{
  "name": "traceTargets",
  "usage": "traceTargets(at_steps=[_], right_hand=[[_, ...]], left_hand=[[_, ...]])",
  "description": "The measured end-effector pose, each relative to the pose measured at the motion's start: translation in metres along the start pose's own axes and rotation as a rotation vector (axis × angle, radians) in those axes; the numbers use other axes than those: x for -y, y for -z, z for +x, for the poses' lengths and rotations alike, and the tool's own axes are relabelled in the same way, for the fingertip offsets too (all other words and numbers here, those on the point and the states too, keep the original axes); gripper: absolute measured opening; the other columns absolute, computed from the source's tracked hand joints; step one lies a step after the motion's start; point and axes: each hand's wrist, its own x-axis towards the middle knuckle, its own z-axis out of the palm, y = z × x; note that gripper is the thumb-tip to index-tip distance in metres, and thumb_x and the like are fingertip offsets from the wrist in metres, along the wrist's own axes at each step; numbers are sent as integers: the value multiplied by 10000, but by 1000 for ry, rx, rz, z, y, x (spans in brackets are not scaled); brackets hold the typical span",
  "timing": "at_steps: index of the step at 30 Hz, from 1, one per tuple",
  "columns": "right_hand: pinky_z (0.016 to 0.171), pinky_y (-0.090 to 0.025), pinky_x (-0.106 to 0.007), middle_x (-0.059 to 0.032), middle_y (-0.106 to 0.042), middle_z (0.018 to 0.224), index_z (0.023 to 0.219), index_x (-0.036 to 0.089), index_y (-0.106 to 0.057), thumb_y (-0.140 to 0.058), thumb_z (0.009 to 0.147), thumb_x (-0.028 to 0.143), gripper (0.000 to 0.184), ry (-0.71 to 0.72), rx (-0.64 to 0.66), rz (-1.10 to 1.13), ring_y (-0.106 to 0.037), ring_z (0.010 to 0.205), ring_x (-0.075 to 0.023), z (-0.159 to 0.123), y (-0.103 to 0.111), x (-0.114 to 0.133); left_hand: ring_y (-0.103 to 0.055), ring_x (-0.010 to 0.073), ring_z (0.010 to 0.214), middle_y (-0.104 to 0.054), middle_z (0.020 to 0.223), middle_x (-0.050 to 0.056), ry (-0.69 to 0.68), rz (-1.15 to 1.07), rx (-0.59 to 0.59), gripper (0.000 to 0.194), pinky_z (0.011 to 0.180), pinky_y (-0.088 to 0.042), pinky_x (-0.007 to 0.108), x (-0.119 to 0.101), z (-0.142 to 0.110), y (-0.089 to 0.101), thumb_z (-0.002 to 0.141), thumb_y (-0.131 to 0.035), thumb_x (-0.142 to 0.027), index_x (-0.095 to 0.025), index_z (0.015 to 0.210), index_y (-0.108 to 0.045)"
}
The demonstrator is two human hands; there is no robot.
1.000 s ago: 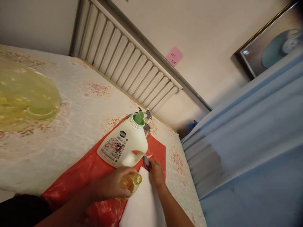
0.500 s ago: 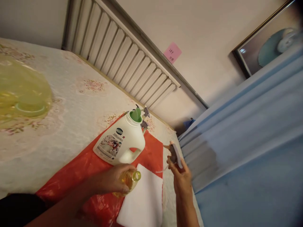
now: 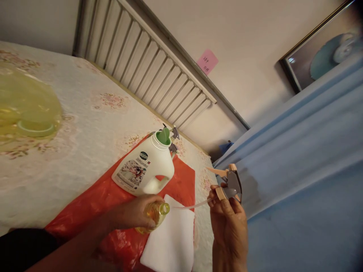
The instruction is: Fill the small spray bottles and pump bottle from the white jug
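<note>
My left hand (image 3: 140, 214) is wrapped round a clear bottle (image 3: 155, 215) of yellow liquid, its uncapped neck tilted to the right. In my right hand (image 3: 229, 217) is a grey and orange trigger spray head (image 3: 231, 185), held by its collar. Its thin dip tube points left, the tip close to the bottle's mouth but apart from it. A white cloth (image 3: 171, 241) lies beneath and beside the bottle. Behind my left hand stands a white jug (image 3: 146, 166) with a label, a side handle and a green spout in its open neck.
Red plastic sheeting (image 3: 85, 211) lies under the jug and cloth on a flowered tablecloth (image 3: 82, 158). More grey spray heads (image 3: 175, 133) show behind the jug. A yellow translucent container (image 3: 34, 98) is at far left. A slatted radiator (image 3: 141, 64) and blue curtain (image 3: 297, 158) bound the table.
My right hand has turned the spray head upright, bringing its orange nozzle and collar into view. The dip tube now points at the bottle's mouth. My left hand and the bottle stay nearly still.
</note>
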Motion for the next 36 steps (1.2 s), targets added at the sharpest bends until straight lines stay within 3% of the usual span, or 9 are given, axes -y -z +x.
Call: traceTargets(at_steps=[5,8,11,16,22,36], right_hand=[[591,-461,-270,-56,-691,909,955,198,-692,-838,687,306,324,-16,24,23,-603,698,-147,-4,-8,-5],[601,-474,-269,-50,-701,891,1002,193,-700,-826,715,306,333,-46,78,-65,-607,684,-146,-13,-6,-28],[711,-512,-308,-56,-721,910,1010,189,-717,-802,757,290,286,-124,193,-175,-639,754,-175,-23,2,-56],[879,-498,-345,-53,-735,1023,1090,220,-711,-779,770,334,347,-213,368,-277,-658,966,-239,-35,9,-84],[785,-495,-300,-30,-734,942,1047,209,-732,-763,761,397,344,-202,452,-381,-643,863,-227,-42,3,-89],[784,-479,-293,-8,-715,899,1024,222,-736,-763,766,374,301,-193,474,-411,-617,850,-218,-41,0,-86]], left_hand=[[-646,286,1094,-687,1204,25,-9,-13,4,636,821,-546,297,0,0,-1,606,-702,-182,-248,1232,-609],[-637,294,1112,-686,1221,25,-17,-3,6,647,860,-539,319,2,1,-1,604,-709,-190,-252,1241,-608],[-608,301,1160,-666,1271,24,-40,5,-9,690,925,-514,335,6,4,-2,594,-742,-213,-257,1267,-597],[-658,287,1062,-694,1191,33,-47,-122,50,705,786,-555,306,11,8,-6,612,-717,-198,-255,1297,-564],[-682,231,906,-716,1064,6,-92,-198,60,653,709,-541,276,9,7,-9,631,-702,-167,-260,1267,-586],[-676,250,944,-707,1078,5,-74,-186,71,639,683,-541,264,3,5,-9,620,-677,-189,-245,1251,-590]])
